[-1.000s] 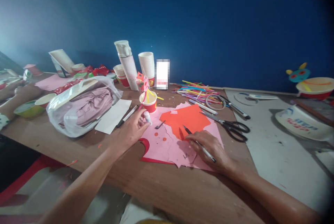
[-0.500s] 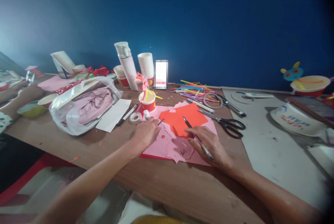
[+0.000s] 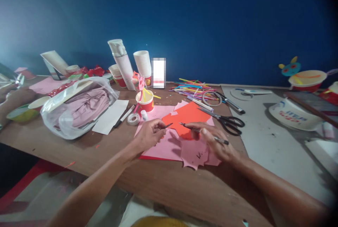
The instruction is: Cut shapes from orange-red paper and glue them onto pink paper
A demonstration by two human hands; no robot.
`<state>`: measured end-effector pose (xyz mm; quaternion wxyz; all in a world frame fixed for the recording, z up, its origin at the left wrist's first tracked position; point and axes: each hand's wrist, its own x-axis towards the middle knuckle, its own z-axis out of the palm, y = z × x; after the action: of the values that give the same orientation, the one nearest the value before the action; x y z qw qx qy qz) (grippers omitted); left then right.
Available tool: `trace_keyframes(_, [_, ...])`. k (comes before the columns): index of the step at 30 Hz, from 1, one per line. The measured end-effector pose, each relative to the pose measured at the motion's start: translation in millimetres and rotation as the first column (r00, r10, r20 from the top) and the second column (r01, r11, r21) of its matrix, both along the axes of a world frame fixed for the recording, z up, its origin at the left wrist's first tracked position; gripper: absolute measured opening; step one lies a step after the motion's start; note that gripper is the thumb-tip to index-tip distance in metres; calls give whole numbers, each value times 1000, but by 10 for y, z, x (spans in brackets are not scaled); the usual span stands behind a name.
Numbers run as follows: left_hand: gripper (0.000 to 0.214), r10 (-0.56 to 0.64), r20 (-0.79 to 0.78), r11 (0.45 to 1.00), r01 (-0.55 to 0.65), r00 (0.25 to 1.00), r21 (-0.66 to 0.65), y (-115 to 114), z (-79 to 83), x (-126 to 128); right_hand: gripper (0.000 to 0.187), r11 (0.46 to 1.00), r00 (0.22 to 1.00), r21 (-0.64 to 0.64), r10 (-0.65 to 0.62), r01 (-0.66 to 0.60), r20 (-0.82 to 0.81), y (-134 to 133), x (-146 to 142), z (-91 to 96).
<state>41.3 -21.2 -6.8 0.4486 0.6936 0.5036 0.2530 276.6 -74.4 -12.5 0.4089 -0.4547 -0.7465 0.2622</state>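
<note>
A person's left hand [image 3: 150,136] pinched a slim dark pen cap [image 3: 168,126] while the right hand [image 3: 215,142] gripped a slender black-and-clear pen [image 3: 189,127], its tip facing the cap but apart from it. Both hung over cut bright orange paper [image 3: 188,113] atop pink paper sheets [image 3: 194,151] on the brown wooden counter [image 3: 158,184], near black-handled metal scissors [image 3: 228,124].

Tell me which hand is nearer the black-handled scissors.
Right. The right hand, holding a pen, is just on the person's side of the black-handled scissors; the left hand is much farther left, near the orange paper's left side.
</note>
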Motion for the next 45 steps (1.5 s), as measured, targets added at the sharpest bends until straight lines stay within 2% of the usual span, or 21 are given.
trace_keyframes(2, [17, 37, 241, 974, 20, 970, -228, 1, -22, 14, 45, 995, 992, -97, -31, 19, -121, 18, 27, 62])
trace_keyframes(3, [19, 61, 336, 953, 45, 940, -300, 10, -29, 19, 44, 989, 983, -142, -61, 37, -172, 31, 33, 91])
trace_keyframes(6, [22, 128, 529, 889, 139, 839, -436, 46, -43, 21, 32, 956, 953, -290, -129, 46, -274, 79, 34, 156])
trace_keyframes(9, [19, 147, 602, 841, 221, 785, -494, 64, -59, 16, 24, 926, 921, -378, -128, -22, -368, 123, 35, 163])
trace_keyframes(13, [16, 132, 625, 824, 265, 770, -501, 53, -86, 22, 21, 915, 887, -396, -121, -74, -446, 149, 60, 121])
trace_keyframes(18, [14, 130, 620, 829, 258, 774, -496, 44, -107, 25, 20, 906, 867, -413, -131, -92, -481, 145, 72, 96])
trace_keyframes(23, [17, 118, 603, 820, 265, 789, -507, 32, -122, 35, 21, 900, 898, -430, -130, -72, -421, 129, 25, 118])
trace_keyframes(28, [21, 101, 590, 811, 277, 801, -515, 5, -103, 65, 18, 882, 900, -459, -113, -104, -422, 104, -60, 128])
trace_keyframes(33, [22, 114, 609, 816, 275, 785, -508, -29, -100, 104, 19, 890, 917, -455, -158, -29, -367, 72, -129, 85])
trace_keyframes(38, [24, 119, 594, 817, 262, 796, -514, -57, -121, 112, 21, 867, 887, -497, -203, -34, -415, 37, -171, 5])
trace_keyframes(45, [25, 128, 603, 815, 263, 787, -517, -81, -105, 146, 22, 829, 800, -535, -209, -159, -562, 69, -212, -107])
